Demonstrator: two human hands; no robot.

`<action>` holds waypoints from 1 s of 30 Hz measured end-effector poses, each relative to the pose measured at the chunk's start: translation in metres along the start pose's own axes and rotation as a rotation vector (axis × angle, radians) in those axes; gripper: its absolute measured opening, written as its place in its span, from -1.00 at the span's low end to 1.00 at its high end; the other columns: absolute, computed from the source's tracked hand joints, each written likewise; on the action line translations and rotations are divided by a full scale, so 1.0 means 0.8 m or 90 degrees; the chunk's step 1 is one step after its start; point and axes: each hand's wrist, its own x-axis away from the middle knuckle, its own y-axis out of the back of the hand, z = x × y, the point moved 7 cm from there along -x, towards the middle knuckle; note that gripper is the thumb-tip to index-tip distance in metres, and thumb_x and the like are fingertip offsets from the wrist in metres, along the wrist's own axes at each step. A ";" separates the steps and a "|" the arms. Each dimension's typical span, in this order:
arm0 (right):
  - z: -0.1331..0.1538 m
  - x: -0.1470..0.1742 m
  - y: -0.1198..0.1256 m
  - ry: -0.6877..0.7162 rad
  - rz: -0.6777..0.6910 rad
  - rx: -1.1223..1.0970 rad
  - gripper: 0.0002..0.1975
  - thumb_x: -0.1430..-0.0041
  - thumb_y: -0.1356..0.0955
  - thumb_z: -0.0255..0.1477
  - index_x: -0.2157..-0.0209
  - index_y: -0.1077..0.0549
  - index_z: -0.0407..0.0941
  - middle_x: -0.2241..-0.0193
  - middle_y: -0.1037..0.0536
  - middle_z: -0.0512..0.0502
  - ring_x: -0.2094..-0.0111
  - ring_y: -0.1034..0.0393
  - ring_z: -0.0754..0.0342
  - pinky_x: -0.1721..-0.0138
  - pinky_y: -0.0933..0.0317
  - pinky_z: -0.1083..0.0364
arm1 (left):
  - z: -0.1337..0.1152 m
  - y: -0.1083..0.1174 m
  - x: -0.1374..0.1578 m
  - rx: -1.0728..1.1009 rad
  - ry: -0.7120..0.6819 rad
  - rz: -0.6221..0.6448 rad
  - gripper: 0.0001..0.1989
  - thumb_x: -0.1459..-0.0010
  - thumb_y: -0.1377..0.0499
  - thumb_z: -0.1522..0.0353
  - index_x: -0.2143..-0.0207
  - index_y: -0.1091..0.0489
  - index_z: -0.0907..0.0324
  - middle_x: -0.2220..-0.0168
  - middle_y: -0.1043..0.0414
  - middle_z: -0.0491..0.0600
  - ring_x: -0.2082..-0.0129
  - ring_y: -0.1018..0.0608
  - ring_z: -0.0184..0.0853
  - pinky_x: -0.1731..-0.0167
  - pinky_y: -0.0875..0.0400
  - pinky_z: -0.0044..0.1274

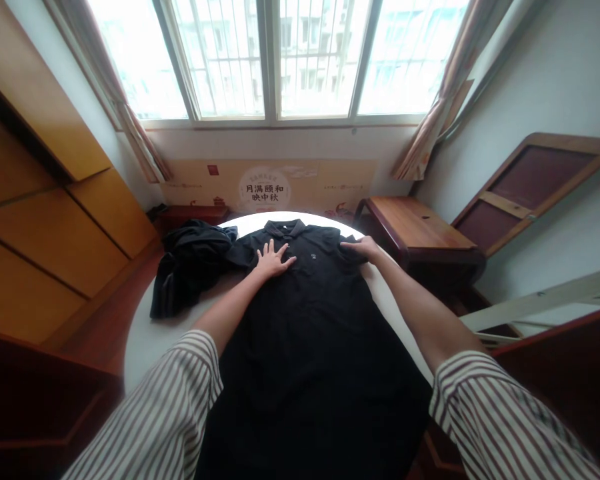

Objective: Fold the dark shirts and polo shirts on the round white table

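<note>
A black polo shirt (315,333) lies spread front side up, its collar at the far end and its hem toward me. My left hand (273,260) rests on the chest near the button placket, fingers spread. At the far right, my right hand (363,248) is closed on the shirt's sleeve, thumb on top. Left of the shirt sits a crumpled heap of dark clothing (190,260). Both lie on a round white table (145,340).
Wooden cabinets (45,233) stand at the left. A wooden side table (420,223) is beyond the table at right, near a framed panel (535,180) leaning on the wall. A printed banner (265,187) lines the wall under the window (310,60).
</note>
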 end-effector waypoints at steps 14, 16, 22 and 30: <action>-0.011 -0.049 0.073 -0.046 -0.118 0.379 -0.53 -0.16 -0.39 -0.38 -0.06 -0.43 -0.33 0.03 -0.48 -0.46 0.01 -0.40 -0.21 0.02 -0.29 -0.08 | -0.033 -0.016 -0.064 -0.017 -0.061 0.038 -0.17 -0.17 0.22 -0.26 -0.41 0.14 -0.20 -0.47 0.28 0.01 -0.42 0.21 0.17 -0.21 0.32 0.20; -0.008 -0.039 0.062 -0.037 -0.106 0.438 -0.45 -0.12 -0.43 -0.37 -0.11 -0.39 -0.35 -0.06 -0.40 -0.54 -0.07 -0.33 -0.30 -0.02 -0.25 -0.14 | -0.036 -0.018 -0.064 -0.014 -0.066 0.028 -0.18 -0.19 0.23 -0.25 -0.42 0.15 -0.18 -0.46 0.27 0.03 -0.42 0.19 0.17 -0.22 0.32 0.19; 0.076 0.045 -0.037 0.323 -0.013 0.522 -0.56 -0.32 -0.28 -0.31 -0.13 -0.39 -0.27 -0.12 -0.39 -0.47 -0.13 -0.29 -0.27 -0.13 -0.15 -0.18 | -0.040 -0.001 -0.033 0.002 -0.032 -0.065 -0.35 -0.39 0.18 0.06 -0.38 -0.06 0.23 -0.38 -0.04 0.24 -0.37 -0.11 0.05 -0.28 -0.01 -0.08; 0.100 0.323 -0.143 0.603 0.378 0.353 -0.35 -0.34 -0.18 0.02 -0.34 -0.22 0.02 -0.35 -0.18 -0.23 -0.32 -0.07 -0.32 -0.25 0.03 -0.35 | 0.082 0.078 0.097 0.087 0.155 -0.165 -0.45 -0.34 0.07 0.07 0.41 -0.56 0.19 0.35 -0.60 0.17 0.21 -0.63 -0.08 0.20 -0.42 -0.43</action>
